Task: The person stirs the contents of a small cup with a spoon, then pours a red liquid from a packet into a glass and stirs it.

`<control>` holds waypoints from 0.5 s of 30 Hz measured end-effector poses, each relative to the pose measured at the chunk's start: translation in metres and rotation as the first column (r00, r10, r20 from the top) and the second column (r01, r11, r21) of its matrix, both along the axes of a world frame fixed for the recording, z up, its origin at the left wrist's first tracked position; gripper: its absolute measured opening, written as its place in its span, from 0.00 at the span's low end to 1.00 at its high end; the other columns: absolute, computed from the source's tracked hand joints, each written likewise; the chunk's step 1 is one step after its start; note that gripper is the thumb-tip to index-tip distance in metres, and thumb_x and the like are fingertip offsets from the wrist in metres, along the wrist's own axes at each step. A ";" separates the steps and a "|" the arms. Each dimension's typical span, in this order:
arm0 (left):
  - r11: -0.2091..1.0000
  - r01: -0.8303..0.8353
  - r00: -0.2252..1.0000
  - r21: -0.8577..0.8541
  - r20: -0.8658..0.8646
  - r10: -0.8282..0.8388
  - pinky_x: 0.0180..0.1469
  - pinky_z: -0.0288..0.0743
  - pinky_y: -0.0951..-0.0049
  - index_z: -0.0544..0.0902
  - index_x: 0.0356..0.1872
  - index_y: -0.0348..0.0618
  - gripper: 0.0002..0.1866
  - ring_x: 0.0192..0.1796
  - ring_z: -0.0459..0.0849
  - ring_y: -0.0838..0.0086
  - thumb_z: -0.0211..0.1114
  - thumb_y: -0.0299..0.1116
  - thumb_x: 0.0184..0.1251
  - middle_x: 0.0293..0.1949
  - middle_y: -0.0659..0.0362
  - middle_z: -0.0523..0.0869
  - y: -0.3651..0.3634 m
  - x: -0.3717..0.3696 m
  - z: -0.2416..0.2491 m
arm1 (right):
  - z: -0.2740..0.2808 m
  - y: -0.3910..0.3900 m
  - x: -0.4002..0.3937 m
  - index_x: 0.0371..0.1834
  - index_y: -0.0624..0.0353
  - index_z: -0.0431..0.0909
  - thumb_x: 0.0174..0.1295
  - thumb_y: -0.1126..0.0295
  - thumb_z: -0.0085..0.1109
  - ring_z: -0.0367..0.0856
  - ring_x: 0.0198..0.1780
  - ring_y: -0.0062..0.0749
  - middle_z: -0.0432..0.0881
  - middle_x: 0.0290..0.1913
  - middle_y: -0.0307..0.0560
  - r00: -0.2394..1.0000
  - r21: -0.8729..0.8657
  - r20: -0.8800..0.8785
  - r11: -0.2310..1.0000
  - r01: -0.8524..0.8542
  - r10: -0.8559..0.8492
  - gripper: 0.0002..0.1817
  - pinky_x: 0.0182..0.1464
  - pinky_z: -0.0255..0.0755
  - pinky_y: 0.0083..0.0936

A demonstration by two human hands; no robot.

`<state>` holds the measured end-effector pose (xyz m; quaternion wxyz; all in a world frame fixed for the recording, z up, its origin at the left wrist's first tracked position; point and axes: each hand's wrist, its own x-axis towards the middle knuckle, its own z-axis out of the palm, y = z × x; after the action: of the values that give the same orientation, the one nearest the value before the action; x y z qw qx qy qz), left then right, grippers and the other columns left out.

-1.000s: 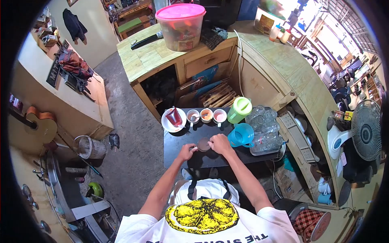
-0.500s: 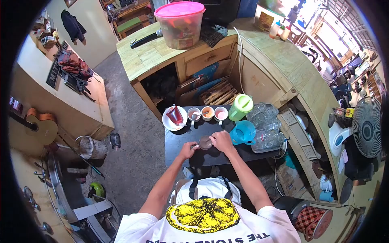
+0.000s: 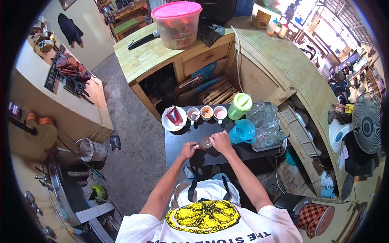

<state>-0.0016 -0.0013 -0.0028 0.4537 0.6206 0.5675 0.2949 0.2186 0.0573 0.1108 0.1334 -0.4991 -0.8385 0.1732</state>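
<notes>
Over the front of the dark table (image 3: 178, 156), my left hand (image 3: 189, 150) is closed at the left side of a round, see-through glass mug (image 3: 205, 142). My right hand (image 3: 220, 142) is closed against the mug's right rim. The fingers hide part of the mug, and its contents are hard to make out. Just right of my right hand stands a blue plastic pitcher (image 3: 244, 131). Behind the mug, three white cups stand in a row: a left cup (image 3: 193, 116) with a spoon, a middle cup (image 3: 207, 118) with something orange, and a right cup (image 3: 220, 118) with something pinkish.
A white bowl (image 3: 165, 121) holds a red pouch (image 3: 174, 116). A green lidded pitcher (image 3: 240, 106) stands behind the blue one. Several clear glasses (image 3: 265, 135) crowd a tray at the right. Beyond is a wooden counter (image 3: 137, 60) with a pink-lidded tub (image 3: 177, 30); a fan (image 3: 366, 124) stands right.
The camera view shifts slightly. Both hands stay at the glass mug, with the right fingers moved very little; the other tableware stays in place.
</notes>
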 end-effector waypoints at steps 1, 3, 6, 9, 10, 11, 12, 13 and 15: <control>1.000 0.007 1.000 0.015 -0.010 -0.007 0.49 0.79 0.62 0.87 0.40 0.37 0.10 0.42 0.89 0.59 0.63 0.33 0.68 0.37 0.48 0.90 0.002 0.000 0.001 | 0.001 0.001 0.002 0.27 0.59 0.87 0.61 0.62 0.64 0.85 0.33 0.49 0.85 0.27 0.54 1.000 -0.012 0.007 1.000 -0.012 0.012 0.12 0.45 0.70 0.43; 1.000 0.013 1.000 0.011 -0.017 -0.012 0.49 0.79 0.62 0.87 0.41 0.37 0.10 0.43 0.89 0.57 0.63 0.32 0.67 0.37 0.47 0.90 0.002 -0.004 0.004 | 0.003 -0.002 0.003 0.27 0.59 0.87 0.61 0.62 0.64 0.85 0.33 0.48 0.85 0.27 0.54 0.999 -0.042 0.013 0.999 -0.033 0.033 0.12 0.45 0.70 0.43; 1.000 0.008 1.000 -0.030 -0.006 -0.008 0.49 0.79 0.62 0.87 0.40 0.38 0.10 0.42 0.89 0.57 0.63 0.32 0.67 0.37 0.48 0.90 -0.001 -0.002 0.006 | 0.003 -0.006 0.005 0.28 0.59 0.87 0.61 0.63 0.65 0.85 0.34 0.47 0.86 0.28 0.53 0.999 -0.061 -0.018 0.997 -0.050 0.049 0.11 0.46 0.69 0.42; 0.999 -0.017 1.000 -0.031 -0.016 0.017 0.49 0.79 0.62 0.87 0.40 0.37 0.09 0.42 0.89 0.58 0.64 0.32 0.67 0.37 0.49 0.90 -0.004 0.001 0.001 | 0.001 -0.006 0.008 0.28 0.59 0.86 0.61 0.62 0.64 0.85 0.35 0.46 0.86 0.29 0.52 0.988 -0.059 -0.028 0.987 -0.151 0.150 0.11 0.46 0.69 0.42; 0.999 -0.032 0.999 -0.021 -0.015 0.032 0.49 0.79 0.62 0.87 0.40 0.37 0.09 0.42 0.89 0.58 0.64 0.32 0.67 0.36 0.49 0.90 -0.002 0.001 -0.002 | -0.001 -0.003 0.006 0.27 0.58 0.85 0.61 0.62 0.64 0.84 0.34 0.46 0.85 0.28 0.51 0.983 -0.008 -0.059 0.985 -0.173 0.172 0.12 0.45 0.68 0.42; 0.999 -0.041 0.999 -0.010 -0.016 0.041 0.49 0.78 0.62 0.87 0.40 0.37 0.09 0.43 0.89 0.58 0.64 0.32 0.66 0.36 0.49 0.90 0.000 -0.001 -0.003 | -0.003 -0.002 0.005 0.26 0.58 0.85 0.61 0.62 0.64 0.83 0.33 0.47 0.85 0.27 0.51 0.978 0.045 -0.089 0.981 -0.186 0.190 0.12 0.44 0.68 0.41; 1.000 -0.028 1.000 -0.004 -0.004 0.028 0.49 0.78 0.61 0.87 0.40 0.37 0.09 0.43 0.89 0.59 0.64 0.33 0.66 0.36 0.49 0.90 0.000 -0.003 -0.006 | -0.003 -0.001 0.004 0.24 0.58 0.84 0.61 0.62 0.64 0.83 0.31 0.47 0.85 0.26 0.50 0.972 0.095 -0.117 0.976 -0.194 0.204 0.13 0.43 0.68 0.41; 1.000 -0.014 1.000 0.006 0.011 0.014 0.49 0.78 0.61 0.87 0.39 0.37 0.09 0.43 0.89 0.59 0.64 0.33 0.66 0.37 0.49 0.90 0.002 -0.004 -0.009 | -0.002 0.002 0.003 0.24 0.58 0.84 0.61 0.62 0.64 0.83 0.31 0.47 0.85 0.26 0.50 0.977 0.133 -0.108 0.976 -0.170 0.185 0.13 0.43 0.68 0.41; 1.000 0.006 0.999 -0.018 0.033 -0.005 0.50 0.78 0.61 0.87 0.39 0.37 0.10 0.43 0.89 0.59 0.65 0.33 0.66 0.37 0.49 0.90 0.003 -0.004 -0.013 | -0.002 0.005 0.003 0.23 0.58 0.84 0.61 0.63 0.63 0.83 0.32 0.46 0.84 0.26 0.50 0.986 0.197 -0.091 0.973 -0.117 0.137 0.12 0.43 0.68 0.41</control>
<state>-0.0057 0.0012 -0.0158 0.4692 0.6131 0.5609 0.2987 0.2212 0.0619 0.1092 0.2125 -0.4197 -0.8734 0.1260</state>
